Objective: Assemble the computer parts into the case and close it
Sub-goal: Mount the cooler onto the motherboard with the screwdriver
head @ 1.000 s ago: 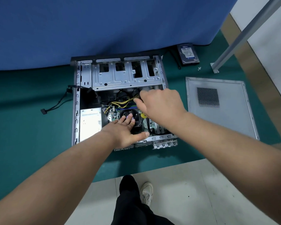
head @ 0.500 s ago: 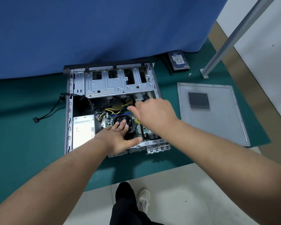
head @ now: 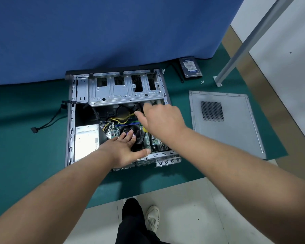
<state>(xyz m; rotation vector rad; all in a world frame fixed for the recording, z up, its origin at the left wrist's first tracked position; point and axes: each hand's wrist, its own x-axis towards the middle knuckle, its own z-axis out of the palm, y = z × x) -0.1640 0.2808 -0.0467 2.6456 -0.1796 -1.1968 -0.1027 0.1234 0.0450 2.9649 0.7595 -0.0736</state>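
On the green floor mat (head: pixel 33 173), close to its far edge and against the blue curtain (head: pixel 113 32), the computer case (head: pixel 70 138) lies on its side with the open face up. Drive cage (head: pixel 125 91) occupies the far part of the case; power supply (head: pixel 85 141) sits in the near-left corner of the case interior. Motherboard (head: pixel 147 140) is seated in the near-right part, yellow wires (head: pixel 120 119) running above it. Left hand (head: pixel 126 150): fingers straight and spread, fingertips resting on the black CPU fan (head: pixel 138 133), thumb extended along the case's near rim; nothing gripped. Right hand (head: pixel 163 119): hovers over the motherboard just beyond the fan, fingers reaching toward the wires under the drive cage; from this angle I cannot tell whether they pinch anything. A black cable with connector (head: pixel 34 129) trails out of the case's left side onto the mat. Side panel (head: pixel 236 131), with a mesh vent, lies flat on the mat to the right of the case, apart from it. Hard drive (head: pixel 190 67) lies near the mat's far-right corner, a few small screws (head: pixel 202 82) just beside it, next to the foot of a metal post (head: pixel 245 43). A shoe (head: pixel 152 217) and dark trouser leg stand on the tiled floor at the mat's near edge.
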